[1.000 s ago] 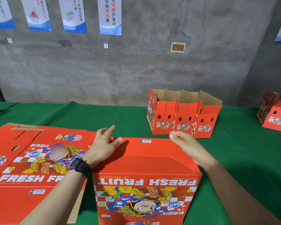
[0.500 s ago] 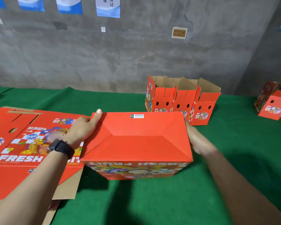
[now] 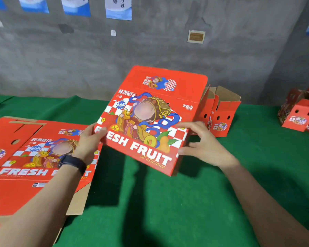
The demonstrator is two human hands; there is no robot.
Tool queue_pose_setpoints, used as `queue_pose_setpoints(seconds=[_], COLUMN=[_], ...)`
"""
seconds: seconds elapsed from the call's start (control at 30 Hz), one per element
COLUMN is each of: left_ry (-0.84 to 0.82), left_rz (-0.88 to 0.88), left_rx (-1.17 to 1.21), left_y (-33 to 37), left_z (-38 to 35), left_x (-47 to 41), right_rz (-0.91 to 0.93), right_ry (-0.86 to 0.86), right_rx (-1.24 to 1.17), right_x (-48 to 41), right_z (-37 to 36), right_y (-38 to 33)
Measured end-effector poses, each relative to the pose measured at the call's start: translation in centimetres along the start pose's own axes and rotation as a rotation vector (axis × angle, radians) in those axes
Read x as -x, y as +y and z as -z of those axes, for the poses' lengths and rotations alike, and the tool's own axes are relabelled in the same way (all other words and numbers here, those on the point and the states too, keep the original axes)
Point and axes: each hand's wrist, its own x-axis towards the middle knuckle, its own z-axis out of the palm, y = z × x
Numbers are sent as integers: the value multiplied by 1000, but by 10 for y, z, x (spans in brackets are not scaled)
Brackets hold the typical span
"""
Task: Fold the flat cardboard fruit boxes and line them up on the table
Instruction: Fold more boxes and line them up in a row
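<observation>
1. Red cardboard box [image 3: 150, 122] is off the table [image 3: 168, 211]. It is held tilted mid-frame with the printed "FRESH FRUIT" face toward the camera and the top flap standing up at the back.
2. The left grip [image 3: 91, 141] is clamped on the lower-left corner of that face. The right grip [image 3: 205, 147] grasps the right edge, thumb on the front and fingers wrapped round the side. Both are loaded, neither released.
3. My read of the step: rotate the erected box upright and set it into the line. Hold low on opposite edges so the walls stay square. Don't squeeze the face inward, since corrugated board creases easily.
4. The bottom isn't visible from here, so I can't tell if it's locked. Check it before setting down.
5. The target is the row of folded boxes [image 3: 221, 122], just behind and right of the held box. The held box hides the row's left part, so I can't pick the free end yet. Match the row's orientation, handle holes to the front.
6. In the way:
   - The held box's right side is near the row, so a careless swing could knock it.
   - The flat stack [image 3: 25, 189] fills the lower left of the frame under the left forearm, so don't land there.
   - The second box cluster [image 3: 298, 118] at the right edge is well apart and out of the path.
</observation>
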Motion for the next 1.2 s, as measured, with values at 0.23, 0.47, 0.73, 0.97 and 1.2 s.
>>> queue_pose_setpoints(seconds=[0.23,0.47,0.73,0.97,1.2], left_ry=[-434,-415,-167,-134,-146], left_rz=[-38,-145,106,245,213], left_rx=[-44,-246,-320,-155,-176], left_y=[-16,-18,-35,-44,-44], left_z=[-66,-95,-87,-59,-57], left_x=[43,66,50,33,30], right_rz=[117,6,-81,10,-163], right_ry=[247,97,-318,38,5], right_rx=[477,792,820,704,682], right_x=[15,24,29,42,40], right_z=[-104,-170,-207,-205,-219], right_y=[10,48,70,85,92])
